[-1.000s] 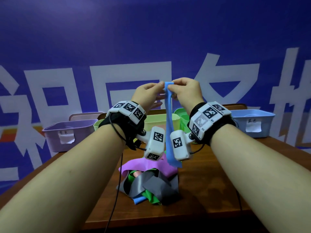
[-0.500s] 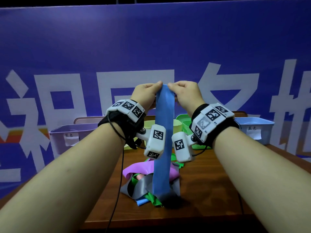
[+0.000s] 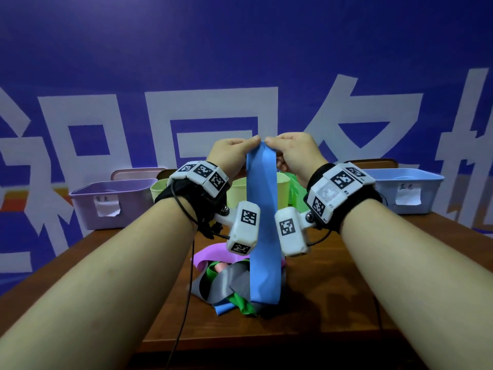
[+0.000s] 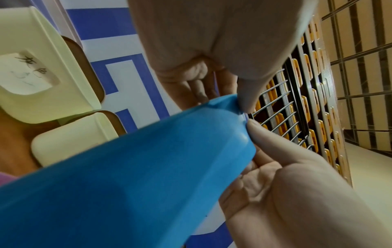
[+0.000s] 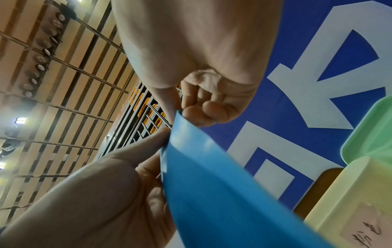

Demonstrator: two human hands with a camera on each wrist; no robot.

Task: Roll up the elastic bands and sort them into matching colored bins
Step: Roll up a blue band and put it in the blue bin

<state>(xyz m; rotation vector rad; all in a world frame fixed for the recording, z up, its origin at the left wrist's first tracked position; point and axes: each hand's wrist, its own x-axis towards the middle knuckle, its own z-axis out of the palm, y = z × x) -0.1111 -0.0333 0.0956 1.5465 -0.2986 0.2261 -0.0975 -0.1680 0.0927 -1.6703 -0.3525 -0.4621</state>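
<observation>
A blue elastic band (image 3: 262, 222) hangs flat and straight down between my raised wrists. My left hand (image 3: 253, 142) pinches its top left corner and my right hand (image 3: 270, 142) pinches its top right corner, thumbs almost touching. The band's lower end reaches the tangled pile of bands (image 3: 229, 284) in purple, grey, green and blue on the table. In the left wrist view, the left hand (image 4: 239, 107) nips the blue band (image 4: 148, 176) at its edge. In the right wrist view, the right hand (image 5: 180, 114) does the same on the blue band (image 5: 222, 193). The blue bin (image 3: 405, 190) stands at the back right.
Along the back of the brown table (image 3: 346, 289) stand a purple bin (image 3: 112, 204), a pale yellow bin (image 3: 237, 193) and a green bin (image 3: 296, 188), with a pink bin (image 3: 133, 172) behind. A black cable (image 3: 186, 303) runs down from my left wrist.
The band, a narrow twisted strip a second ago, now hangs spread to its full flat width. Both hands keep pinching its top edge at about the same height.
</observation>
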